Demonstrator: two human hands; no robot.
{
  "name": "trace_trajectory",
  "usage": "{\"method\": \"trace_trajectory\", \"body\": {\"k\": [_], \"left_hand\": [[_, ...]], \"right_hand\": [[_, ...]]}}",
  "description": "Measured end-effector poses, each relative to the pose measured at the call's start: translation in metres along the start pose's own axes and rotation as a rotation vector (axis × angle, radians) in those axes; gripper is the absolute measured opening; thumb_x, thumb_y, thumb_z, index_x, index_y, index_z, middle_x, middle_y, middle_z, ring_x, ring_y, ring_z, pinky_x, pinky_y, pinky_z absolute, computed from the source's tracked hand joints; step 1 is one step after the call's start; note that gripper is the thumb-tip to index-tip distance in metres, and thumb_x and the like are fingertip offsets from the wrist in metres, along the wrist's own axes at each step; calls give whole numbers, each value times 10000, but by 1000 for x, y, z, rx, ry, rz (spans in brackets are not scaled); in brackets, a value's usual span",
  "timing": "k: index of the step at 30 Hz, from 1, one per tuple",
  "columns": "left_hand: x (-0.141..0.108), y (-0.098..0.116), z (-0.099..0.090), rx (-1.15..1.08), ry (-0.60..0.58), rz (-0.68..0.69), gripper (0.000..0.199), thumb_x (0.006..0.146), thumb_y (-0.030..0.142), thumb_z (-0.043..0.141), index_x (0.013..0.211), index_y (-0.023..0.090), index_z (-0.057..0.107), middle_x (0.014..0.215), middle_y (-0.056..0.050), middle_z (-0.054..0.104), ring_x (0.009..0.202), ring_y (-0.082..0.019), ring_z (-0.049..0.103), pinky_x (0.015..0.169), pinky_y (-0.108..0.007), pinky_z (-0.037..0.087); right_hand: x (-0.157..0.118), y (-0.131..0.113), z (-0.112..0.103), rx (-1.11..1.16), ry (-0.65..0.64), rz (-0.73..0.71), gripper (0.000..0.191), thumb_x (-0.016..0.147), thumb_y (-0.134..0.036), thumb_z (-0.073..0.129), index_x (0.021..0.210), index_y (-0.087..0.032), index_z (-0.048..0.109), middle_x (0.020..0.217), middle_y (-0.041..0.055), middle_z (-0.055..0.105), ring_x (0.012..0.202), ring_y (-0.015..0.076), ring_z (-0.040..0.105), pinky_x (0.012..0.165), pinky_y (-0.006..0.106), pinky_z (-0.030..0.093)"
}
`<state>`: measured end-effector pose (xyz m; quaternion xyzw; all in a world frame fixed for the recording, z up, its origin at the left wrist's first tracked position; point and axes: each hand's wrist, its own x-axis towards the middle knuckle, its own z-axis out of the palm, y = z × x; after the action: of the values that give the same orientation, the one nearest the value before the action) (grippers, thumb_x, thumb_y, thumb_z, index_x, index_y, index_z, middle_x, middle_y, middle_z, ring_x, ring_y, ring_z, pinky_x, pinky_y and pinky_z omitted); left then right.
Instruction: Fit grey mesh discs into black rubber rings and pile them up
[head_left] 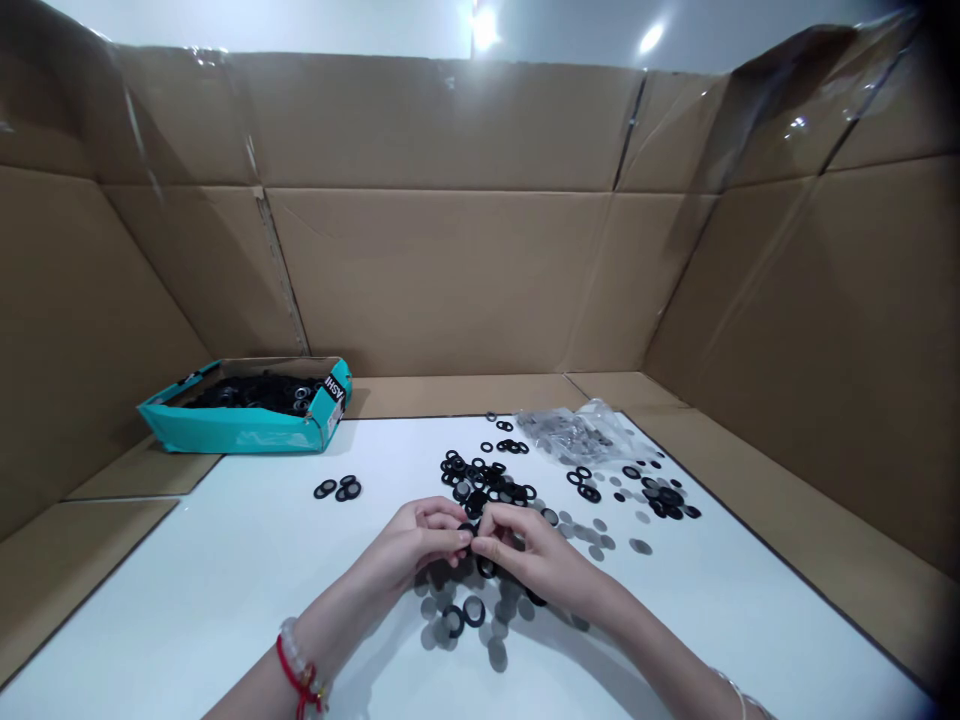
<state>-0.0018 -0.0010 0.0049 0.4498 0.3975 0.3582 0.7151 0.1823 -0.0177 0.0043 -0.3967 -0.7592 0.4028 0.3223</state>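
Note:
My left hand [433, 540] and my right hand [517, 545] meet at the middle of the white table, fingertips pinched together. Between them is a small black ring [466, 528], partly covered by the fingers. The left fingers close on its edge; the right thumb and forefinger press at its other side, and what exactly they hold is hidden. Just beyond the hands lies a heap of black rings [480, 475]. Below them, grey mesh discs [497, 655] are scattered, with two black rings [453, 621] among them.
A turquoise box [240, 430] full of black parts stands at the back left. A few rings with discs [348, 489] lie left of the heap. At the back right are a clear plastic bag [577, 432] and a pile of black discs [666, 498]. Cardboard walls [450, 280] surround the table [247, 560].

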Motion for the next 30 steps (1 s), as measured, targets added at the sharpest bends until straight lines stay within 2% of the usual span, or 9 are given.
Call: {"method": "trace_trajectory", "body": {"k": [5,9,12,16,19,22,24,27,30], "left_hand": [[-2,0,1,76,30,70,290,563,211,782,752,161,568,568,63,560,487,-78,507,525,-208,373],[-5,6,1,65,-23,5,287,545,197,777,744,158,574,595,52,572,527,-91,535,566,-216,394],[-6,9,1,62,-22,-19,289,531,199,787,744,148,598,570,47,572,521,-97,537,571,-220,388],[-4,7,3,-13,-15,-45,291,515,193,793,744,137,621,605,12,612,574,-115,562,584,-219,387],[-3,2,3,-71,-28,-55,294,501,186,796,740,128,635,666,-24,657,632,-132,588,624,-225,407],[-2,-3,5,-70,-25,-46,279,510,192,805,732,121,651,552,29,574,534,-92,522,556,-202,374],[-1,-5,5,-40,-29,-57,290,520,217,806,748,123,652,515,53,526,486,-76,483,517,-196,354],[4,1,-4,123,41,3,289,537,258,783,750,148,620,577,28,582,519,-104,536,538,-213,398],[10,17,-31,558,266,171,189,625,308,677,726,167,604,644,-11,643,583,-154,607,562,-239,444]], "right_hand": [[0,-1,2,-3,-5,8,233,899,-286,543,690,-191,505,693,-26,508,666,136,455,600,248,333],[-1,-2,2,11,-3,9,218,910,-283,534,713,-189,523,706,-19,518,673,139,461,605,252,347],[-2,-5,0,-49,28,-26,49,889,-248,562,872,-204,575,796,-7,517,695,141,455,632,261,376],[-4,-9,-2,-110,-52,-134,301,874,-177,555,1159,-274,570,942,19,504,755,146,471,697,284,421],[-4,-11,0,-115,-44,-157,268,894,-171,532,1130,-282,594,950,21,514,771,146,482,692,282,420],[-5,-11,3,-151,30,-131,145,850,-186,608,984,-235,586,897,2,507,754,144,472,671,272,403],[-5,-10,5,-176,56,-64,169,806,-212,664,906,-220,529,839,-17,503,716,140,461,630,261,384],[-6,-10,2,-220,47,87,343,747,-308,734,967,-230,483,771,-34,504,670,146,465,581,256,358],[-7,-9,-6,-305,44,143,285,789,-334,687,1001,-235,524,849,2,559,731,174,519,605,272,366]]}}
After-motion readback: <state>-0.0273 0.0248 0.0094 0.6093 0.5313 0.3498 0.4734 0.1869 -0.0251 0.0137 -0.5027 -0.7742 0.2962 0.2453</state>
